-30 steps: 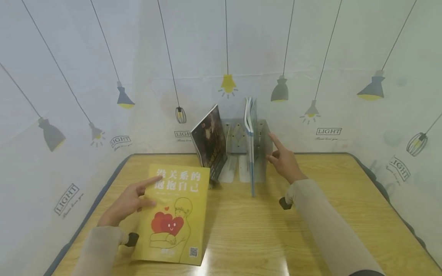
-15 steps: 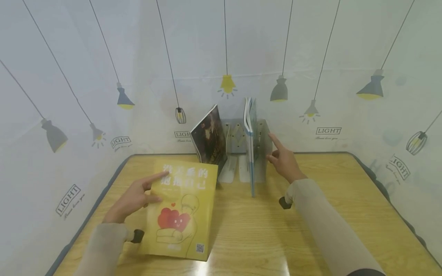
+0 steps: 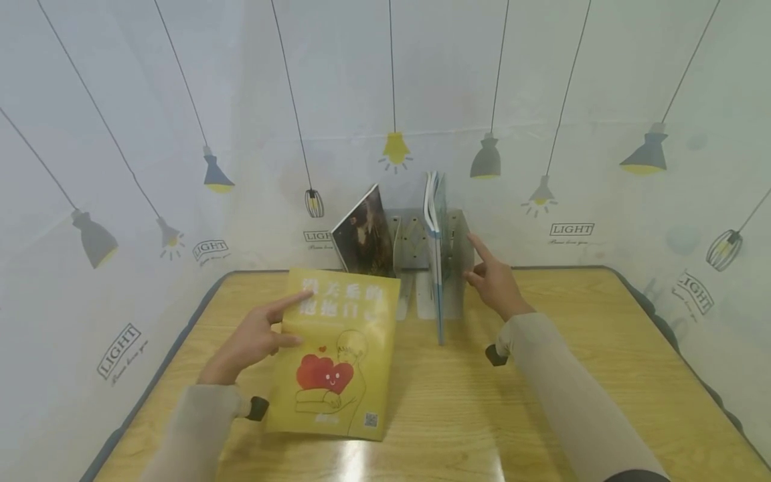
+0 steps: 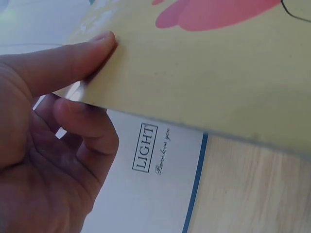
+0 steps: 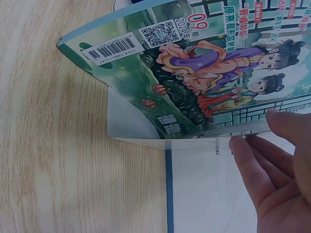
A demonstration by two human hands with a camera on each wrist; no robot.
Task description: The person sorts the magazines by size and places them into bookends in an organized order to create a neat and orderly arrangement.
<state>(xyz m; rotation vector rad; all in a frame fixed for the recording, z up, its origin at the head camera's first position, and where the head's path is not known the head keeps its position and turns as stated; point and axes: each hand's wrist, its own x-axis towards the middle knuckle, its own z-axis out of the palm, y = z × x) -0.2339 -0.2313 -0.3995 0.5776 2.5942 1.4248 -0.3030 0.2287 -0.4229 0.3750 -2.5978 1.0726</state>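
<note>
A yellow book with a red heart drawing hangs tilted over the table, front cover towards me. My left hand pinches its left edge; in the left wrist view the thumb presses on the cover and curled fingers lie behind. A metal bookend stands at the back, and my right hand pinches the edge of its right-hand plate. Upright in the bookend is a magazine, whose green illustrated cover fills much of the right wrist view. Left of the bookend leans a dark-covered book, its lower part hidden by the yellow book.
The wooden table has a dark blue edge trim. Behind and beside it hangs a pale wall covering printed with lamps. Between the dark book and the magazine, the bookend's left plate shows.
My left hand has carried the yellow book rightwards and slightly away from me, so it now covers the dark book's lower part. My right hand stays in place on the bookend.
</note>
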